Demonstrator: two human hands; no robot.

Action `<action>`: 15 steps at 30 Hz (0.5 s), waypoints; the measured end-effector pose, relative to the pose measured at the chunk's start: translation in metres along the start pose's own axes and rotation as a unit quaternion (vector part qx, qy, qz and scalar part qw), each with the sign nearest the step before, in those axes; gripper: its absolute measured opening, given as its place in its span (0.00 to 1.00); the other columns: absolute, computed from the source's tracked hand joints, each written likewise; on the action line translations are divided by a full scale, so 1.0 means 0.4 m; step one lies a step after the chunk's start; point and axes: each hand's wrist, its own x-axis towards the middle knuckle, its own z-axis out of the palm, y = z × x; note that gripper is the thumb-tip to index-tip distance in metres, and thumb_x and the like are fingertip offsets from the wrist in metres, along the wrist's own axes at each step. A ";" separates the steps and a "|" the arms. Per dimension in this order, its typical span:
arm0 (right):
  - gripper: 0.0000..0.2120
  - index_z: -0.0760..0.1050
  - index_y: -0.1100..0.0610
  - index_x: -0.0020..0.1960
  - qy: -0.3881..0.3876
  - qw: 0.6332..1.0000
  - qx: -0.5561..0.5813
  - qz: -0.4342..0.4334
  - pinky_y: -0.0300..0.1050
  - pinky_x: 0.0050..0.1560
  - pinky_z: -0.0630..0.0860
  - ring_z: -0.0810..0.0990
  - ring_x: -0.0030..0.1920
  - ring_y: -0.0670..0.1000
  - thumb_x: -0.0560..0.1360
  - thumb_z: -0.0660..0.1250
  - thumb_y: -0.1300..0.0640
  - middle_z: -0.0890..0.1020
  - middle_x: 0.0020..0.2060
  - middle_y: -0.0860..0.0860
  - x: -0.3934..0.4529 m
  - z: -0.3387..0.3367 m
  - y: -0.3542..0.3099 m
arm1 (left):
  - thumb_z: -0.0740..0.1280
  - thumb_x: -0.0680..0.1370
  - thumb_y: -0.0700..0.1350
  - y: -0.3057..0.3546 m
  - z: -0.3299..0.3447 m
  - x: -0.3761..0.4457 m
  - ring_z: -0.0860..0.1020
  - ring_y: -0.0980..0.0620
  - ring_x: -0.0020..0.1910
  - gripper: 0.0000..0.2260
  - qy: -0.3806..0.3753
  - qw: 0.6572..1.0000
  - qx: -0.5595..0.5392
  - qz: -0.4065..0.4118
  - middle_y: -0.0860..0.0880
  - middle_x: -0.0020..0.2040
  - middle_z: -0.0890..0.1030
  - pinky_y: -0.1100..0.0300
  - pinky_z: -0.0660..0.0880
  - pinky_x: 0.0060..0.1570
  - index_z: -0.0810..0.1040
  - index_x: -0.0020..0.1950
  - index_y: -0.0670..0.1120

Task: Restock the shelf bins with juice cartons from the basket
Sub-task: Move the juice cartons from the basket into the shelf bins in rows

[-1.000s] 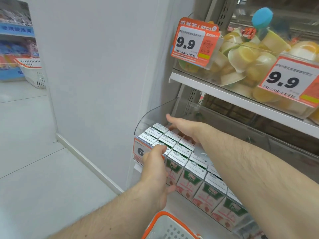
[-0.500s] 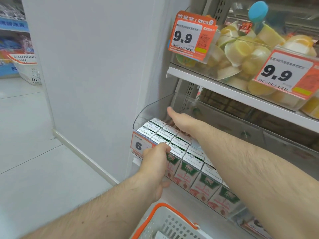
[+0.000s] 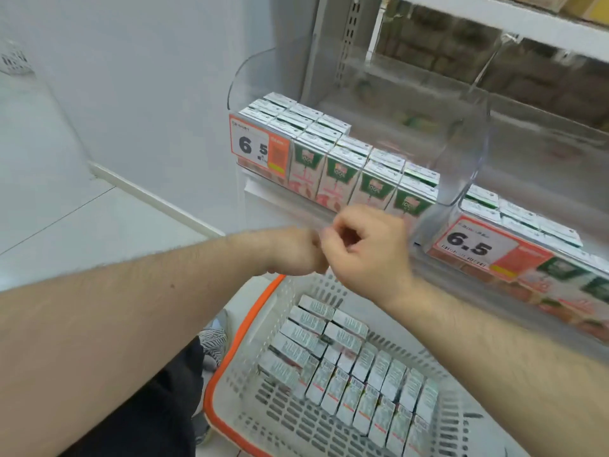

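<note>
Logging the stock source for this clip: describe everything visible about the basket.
The basket is white slatted plastic with an orange rim, sitting low in front of the shelf, beneath both hands. Its near and right edges run out of frame. Inside, small juice cartons are packed in tight rows, mostly on edge, filling much of the floor; some slotted bottom shows bare at the near-left. No handle is visible. Neither hand touches it. What it rests on cannot be seen.
</note>
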 end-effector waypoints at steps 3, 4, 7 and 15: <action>0.10 0.66 0.52 0.29 -0.132 0.983 -0.053 0.113 0.43 0.30 0.67 0.71 0.29 0.52 0.68 0.61 0.53 0.71 0.26 0.46 -0.177 0.060 0.089 | 0.64 0.76 0.46 -0.017 0.033 0.008 0.71 0.47 0.42 0.11 -0.046 0.990 0.130 -0.022 0.45 0.46 0.77 0.57 0.69 0.42 0.79 0.53 0.42; 0.09 0.66 0.51 0.30 -0.206 0.965 -0.075 0.142 0.44 0.32 0.69 0.73 0.31 0.53 0.69 0.60 0.52 0.71 0.27 0.46 -0.227 0.080 0.119 | 0.64 0.77 0.47 -0.023 0.043 0.015 0.71 0.47 0.43 0.09 -0.072 0.984 0.158 -0.029 0.45 0.47 0.76 0.57 0.69 0.43 0.78 0.53 0.44; 0.07 0.70 0.53 0.39 -0.431 0.873 -0.107 0.203 0.48 0.41 0.74 0.77 0.42 0.56 0.73 0.60 0.52 0.74 0.37 0.49 -0.340 0.136 0.152 | 0.64 0.77 0.47 -0.033 0.062 0.036 0.69 0.48 0.44 0.04 -0.117 0.974 0.192 -0.034 0.46 0.47 0.73 0.57 0.67 0.44 0.71 0.50 0.49; 0.56 0.65 0.63 0.70 -0.540 0.787 -0.204 0.217 0.61 0.62 0.67 0.70 0.60 0.63 0.56 0.66 0.24 0.72 0.61 0.60 -0.546 0.331 0.102 | 0.62 0.80 0.49 -0.034 0.065 0.076 0.71 0.47 0.45 0.13 -0.144 0.968 0.200 -0.047 0.43 0.54 0.80 0.56 0.70 0.45 0.76 0.57 0.42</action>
